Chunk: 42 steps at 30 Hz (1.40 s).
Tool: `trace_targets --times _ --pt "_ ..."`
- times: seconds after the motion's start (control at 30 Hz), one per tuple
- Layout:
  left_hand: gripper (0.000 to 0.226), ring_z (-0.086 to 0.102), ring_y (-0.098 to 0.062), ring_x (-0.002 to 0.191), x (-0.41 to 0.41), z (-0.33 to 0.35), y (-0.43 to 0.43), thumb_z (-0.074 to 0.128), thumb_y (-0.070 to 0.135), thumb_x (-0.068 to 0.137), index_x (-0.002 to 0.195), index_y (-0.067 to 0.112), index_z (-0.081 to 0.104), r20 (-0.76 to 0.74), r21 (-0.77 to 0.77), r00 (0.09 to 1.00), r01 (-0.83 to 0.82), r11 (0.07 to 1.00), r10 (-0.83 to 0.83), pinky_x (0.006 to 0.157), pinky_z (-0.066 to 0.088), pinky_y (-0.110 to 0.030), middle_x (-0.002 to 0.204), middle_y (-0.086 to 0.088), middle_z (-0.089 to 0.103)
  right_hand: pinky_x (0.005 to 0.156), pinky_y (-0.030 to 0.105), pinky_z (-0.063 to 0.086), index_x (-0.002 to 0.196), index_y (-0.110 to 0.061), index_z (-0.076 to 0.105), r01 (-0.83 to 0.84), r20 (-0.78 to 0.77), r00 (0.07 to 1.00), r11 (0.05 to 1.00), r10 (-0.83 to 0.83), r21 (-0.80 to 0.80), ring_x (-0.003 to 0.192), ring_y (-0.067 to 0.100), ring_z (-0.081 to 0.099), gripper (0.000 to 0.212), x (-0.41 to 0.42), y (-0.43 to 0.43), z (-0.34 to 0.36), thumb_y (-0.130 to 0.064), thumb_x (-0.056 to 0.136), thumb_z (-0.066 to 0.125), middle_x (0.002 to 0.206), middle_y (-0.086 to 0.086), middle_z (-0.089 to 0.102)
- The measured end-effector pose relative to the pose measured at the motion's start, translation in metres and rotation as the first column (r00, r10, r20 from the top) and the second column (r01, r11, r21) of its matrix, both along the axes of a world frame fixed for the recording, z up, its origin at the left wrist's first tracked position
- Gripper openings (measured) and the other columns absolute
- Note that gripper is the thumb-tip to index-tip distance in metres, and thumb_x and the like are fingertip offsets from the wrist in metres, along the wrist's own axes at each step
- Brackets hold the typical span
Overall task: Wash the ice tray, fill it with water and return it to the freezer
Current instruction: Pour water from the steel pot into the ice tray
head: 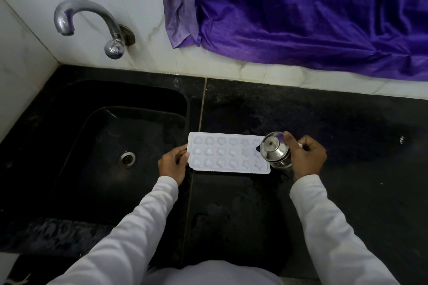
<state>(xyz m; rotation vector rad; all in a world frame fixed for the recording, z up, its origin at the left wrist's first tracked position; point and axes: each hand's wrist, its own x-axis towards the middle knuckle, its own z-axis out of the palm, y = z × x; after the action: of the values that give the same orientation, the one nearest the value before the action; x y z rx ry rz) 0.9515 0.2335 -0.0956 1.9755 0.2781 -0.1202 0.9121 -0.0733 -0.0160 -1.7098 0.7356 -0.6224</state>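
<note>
A white ice tray (pixel 228 152) with heart- and star-shaped cells lies flat on the black counter (pixel 335 122), just right of the sink. My left hand (pixel 173 163) grips the tray's left short edge, thumb on top. My right hand (pixel 306 157) holds a small steel tumbler (pixel 275 150) tipped over the tray's right end, its mouth facing the star cells. The tumbler hides the tray's far right corner. Whether water is flowing I cannot tell.
A black sink (pixel 69 136) with a metal drain (pixel 127 158) lies to the left. A chrome tap (pixel 92 23) is mounted on the white tiled wall above it. A purple cloth (pixel 312 11) hangs over the wall at the back right. The counter looks wet.
</note>
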Motion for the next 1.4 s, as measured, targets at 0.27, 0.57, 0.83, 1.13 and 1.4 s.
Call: trace_targets --times 0.27,0.57,0.83,1.13,1.4 --pt "0.027 0.068 -0.002 0.093 0.001 -0.004 0.001 0.064 0.008 0.092 0.116 0.016 0.072 0.004 -0.015 1.000 0.006 1.000 -0.006 0.089 0.046 -0.011 0.097 0.009 0.074 0.060 0.031 0.043 0.056 -0.001 0.043 -0.015 0.010 1.000 1.000 0.015 -0.004 0.056 0.018 0.039 0.049 0.002 0.000 0.001 -0.022 0.078 0.082 0.056 0.007 0.042" --pt "0.026 0.069 -0.006 0.095 0.002 -0.009 0.002 0.065 0.009 0.091 0.114 0.018 0.072 0.007 -0.023 1.000 0.000 1.000 0.000 0.098 0.051 -0.027 0.095 0.011 0.073 0.060 0.027 0.045 0.053 -0.016 0.042 0.012 0.030 0.999 0.992 -0.016 0.127 0.055 0.013 0.039 0.047 0.000 0.004 0.010 -0.019 0.079 0.081 0.053 -0.001 0.041" --pt "0.026 0.069 -0.008 0.096 0.003 -0.010 0.002 0.065 0.008 0.091 0.114 0.018 0.073 0.001 -0.040 1.000 -0.008 0.999 0.008 0.101 0.050 -0.031 0.094 0.011 0.073 0.058 0.021 0.047 0.052 -0.017 0.040 -0.003 0.100 0.995 0.971 -0.021 0.238 0.053 0.009 0.041 0.049 0.006 0.013 0.019 -0.015 0.079 0.081 0.051 -0.003 0.041" --pt "0.026 0.070 -0.009 0.100 0.005 -0.017 0.003 0.066 0.011 0.091 0.114 0.021 0.072 -0.006 -0.054 1.000 0.000 0.999 0.000 0.103 0.050 -0.036 0.097 0.010 0.075 0.059 0.028 0.045 0.051 -0.017 0.042 -0.058 0.054 0.997 0.995 0.054 0.087 0.057 0.018 0.039 0.049 0.010 0.020 0.018 -0.020 0.078 0.082 0.054 0.002 0.040" --pt "0.026 0.069 -0.009 0.100 0.005 -0.016 0.003 0.066 0.012 0.091 0.115 0.020 0.072 -0.010 -0.052 1.000 -0.002 0.999 0.002 0.103 0.050 -0.034 0.101 0.006 0.076 0.057 0.028 0.046 0.056 -0.008 0.045 -0.085 0.040 0.996 0.996 0.084 0.031 0.056 0.019 0.041 0.045 0.010 0.022 0.017 -0.020 0.079 0.082 0.057 0.009 0.043"
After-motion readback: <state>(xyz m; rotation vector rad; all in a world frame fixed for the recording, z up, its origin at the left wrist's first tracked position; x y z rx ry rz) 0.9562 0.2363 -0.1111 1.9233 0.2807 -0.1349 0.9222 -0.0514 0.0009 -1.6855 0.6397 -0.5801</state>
